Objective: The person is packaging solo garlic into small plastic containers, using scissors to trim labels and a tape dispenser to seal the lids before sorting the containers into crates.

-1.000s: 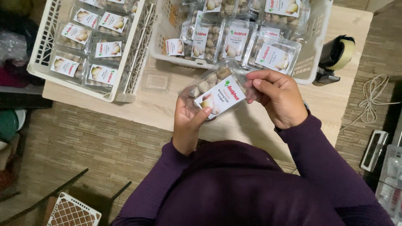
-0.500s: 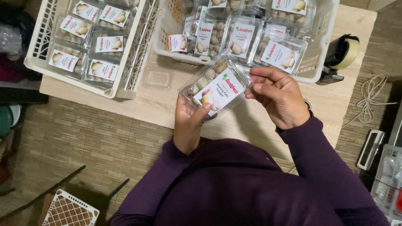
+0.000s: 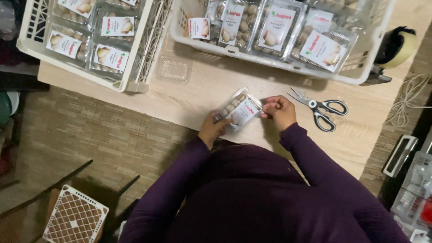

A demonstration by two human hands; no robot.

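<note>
Clamshell pack (image 3: 237, 111) now lower, scissors (image 3: 320, 109) uncovered.

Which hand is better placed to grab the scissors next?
Right. The right hand pinches the clear labelled pack's end, beside the scissors on the table. The left hand is farther off, gripping the pack's other side.

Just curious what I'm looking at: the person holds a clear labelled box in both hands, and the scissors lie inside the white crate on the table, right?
Not quite. In the head view the scissors lie on the bare table, outside the crate, beside the right hand. The rest holds: both hands, left and right, hold the clear labelled box.
</note>
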